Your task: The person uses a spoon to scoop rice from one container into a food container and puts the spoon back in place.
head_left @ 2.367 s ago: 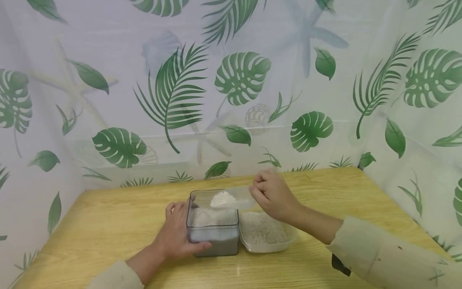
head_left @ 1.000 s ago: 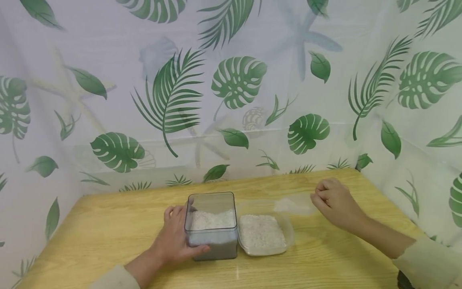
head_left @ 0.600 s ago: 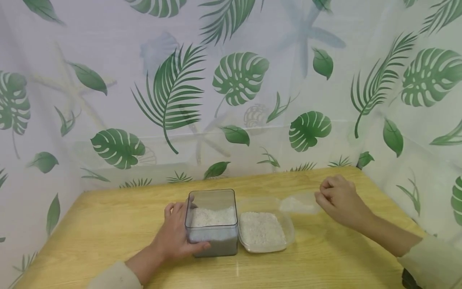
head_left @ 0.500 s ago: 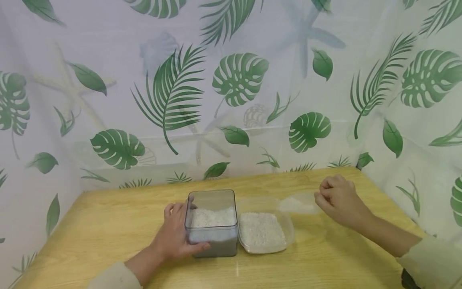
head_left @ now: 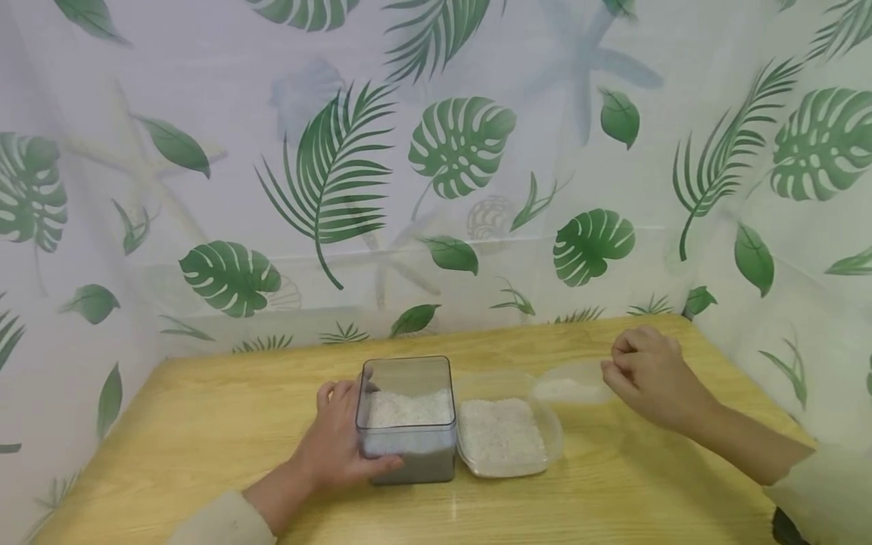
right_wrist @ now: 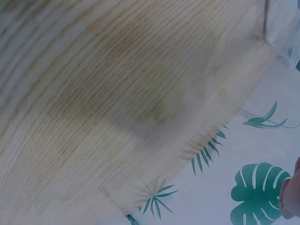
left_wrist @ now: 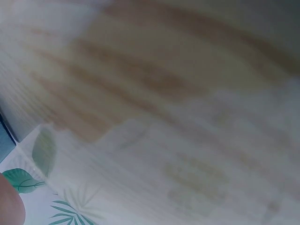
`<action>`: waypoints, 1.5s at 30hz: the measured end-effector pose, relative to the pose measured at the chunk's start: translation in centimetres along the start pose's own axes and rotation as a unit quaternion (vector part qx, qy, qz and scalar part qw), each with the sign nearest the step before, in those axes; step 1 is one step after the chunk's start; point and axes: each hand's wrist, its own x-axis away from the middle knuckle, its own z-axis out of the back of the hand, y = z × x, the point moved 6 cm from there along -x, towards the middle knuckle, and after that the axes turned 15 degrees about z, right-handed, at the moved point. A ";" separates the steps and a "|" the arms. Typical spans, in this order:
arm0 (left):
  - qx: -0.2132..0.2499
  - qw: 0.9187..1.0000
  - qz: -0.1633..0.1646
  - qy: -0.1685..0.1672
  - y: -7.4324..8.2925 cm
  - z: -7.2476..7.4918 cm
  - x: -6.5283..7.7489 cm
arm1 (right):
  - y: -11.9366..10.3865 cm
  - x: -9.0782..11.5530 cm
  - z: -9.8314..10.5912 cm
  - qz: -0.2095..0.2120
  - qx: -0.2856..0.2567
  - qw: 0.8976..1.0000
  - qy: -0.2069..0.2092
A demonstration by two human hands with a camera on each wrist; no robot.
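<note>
My left hand (head_left: 335,445) grips the left side of a square grey see-through bin (head_left: 422,463), thumb across its front and fingers behind. White rice-like grains (head_left: 407,409) lie inside it. Held by its handle end in my right hand (head_left: 652,378) is a translucent scoop (head_left: 572,383), to the right of a shallow clear tub (head_left: 553,433). Whether grains remain in the scoop is hard to tell. That tub, touching or nearly touching the bin, holds more grains (head_left: 502,437). Only a bit of a left finger (left_wrist: 10,204) and a right finger (right_wrist: 291,192) show in the wrist views.
Both containers stand on a wood-grain table (head_left: 238,424). A white leaf-printed curtain (head_left: 436,227) hangs behind its back edge and along both sides.
My right hand has carried the scoop, heaped with grains over the bin in the oldest frame, rightward past the tub. It has barely moved lately. My left hand stays on the bin.
</note>
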 end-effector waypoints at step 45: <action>0.008 1.000 0.005 -0.001 0.3 0.3 0.0 | -3.3 -2.9 -0.3 0.198 0.031 0.978 0.052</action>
